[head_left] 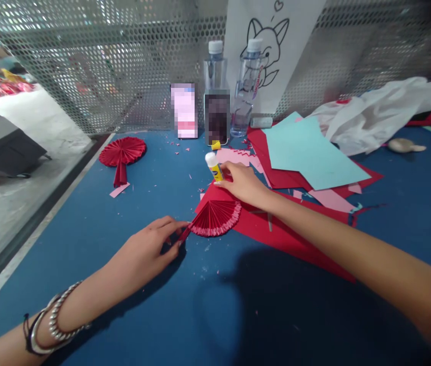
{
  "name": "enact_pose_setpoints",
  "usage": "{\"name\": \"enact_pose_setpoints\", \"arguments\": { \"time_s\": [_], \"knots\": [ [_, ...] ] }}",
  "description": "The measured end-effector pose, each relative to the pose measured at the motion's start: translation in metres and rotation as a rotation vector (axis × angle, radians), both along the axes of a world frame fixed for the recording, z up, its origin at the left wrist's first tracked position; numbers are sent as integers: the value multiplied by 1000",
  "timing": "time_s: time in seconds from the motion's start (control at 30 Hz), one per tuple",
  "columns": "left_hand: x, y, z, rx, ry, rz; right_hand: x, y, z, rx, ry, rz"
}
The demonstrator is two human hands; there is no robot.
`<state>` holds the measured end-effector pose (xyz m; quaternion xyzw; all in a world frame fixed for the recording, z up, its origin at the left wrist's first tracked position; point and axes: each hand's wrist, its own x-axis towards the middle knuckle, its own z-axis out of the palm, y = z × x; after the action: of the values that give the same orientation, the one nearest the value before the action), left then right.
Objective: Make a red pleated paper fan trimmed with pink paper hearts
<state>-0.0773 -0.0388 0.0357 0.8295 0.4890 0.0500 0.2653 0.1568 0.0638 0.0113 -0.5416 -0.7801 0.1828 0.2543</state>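
A red pleated paper fan [215,218] with a pink scalloped edge lies half open on the blue table [85,223]. My left hand [150,249] pinches its folded handle at the lower left end. My right hand [241,183] holds a glue stick [214,166], white tip up, yellow body, just above the fan. The glue stick's yellow cap [216,145] lies a little further back on the table.
A finished round red fan [122,152] lies at the back left. Red, pink and light blue paper sheets [307,152] are stacked at the right, with a white plastic bag [383,112] behind. Two water bottles [246,86] and two phones [183,111] stand against the perforated metal wall.
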Motion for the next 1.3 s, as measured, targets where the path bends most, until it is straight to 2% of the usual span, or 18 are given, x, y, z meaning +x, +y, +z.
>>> {"name": "enact_pose_setpoints", "arguments": {
  "time_s": [0.4,0.5,0.6,0.67,0.73,0.9,1.03,1.13,1.3],
  "knots": [
    [-1,3,-10,68,16,20,12,6,-9,33,-140,-16],
    [0,2,-10,105,46,29,21,1,-1,25,-133,-28],
    [0,2,-9,121,62,22,41,-13,11,8,-113,-26],
    [-3,2,-8,112,58,3,58,-28,17,-71,-115,111],
    [-8,2,-7,91,40,-38,70,-45,19,-137,-201,246],
    [-26,-1,2,65,22,-202,79,-73,15,-16,-329,357],
    [-35,3,11,105,83,-401,79,-83,17,40,-350,510],
    [-30,13,13,166,132,-460,78,-87,19,86,-394,590],
    [-10,37,5,280,173,-540,72,-84,17,133,-418,602]
  ]
}}
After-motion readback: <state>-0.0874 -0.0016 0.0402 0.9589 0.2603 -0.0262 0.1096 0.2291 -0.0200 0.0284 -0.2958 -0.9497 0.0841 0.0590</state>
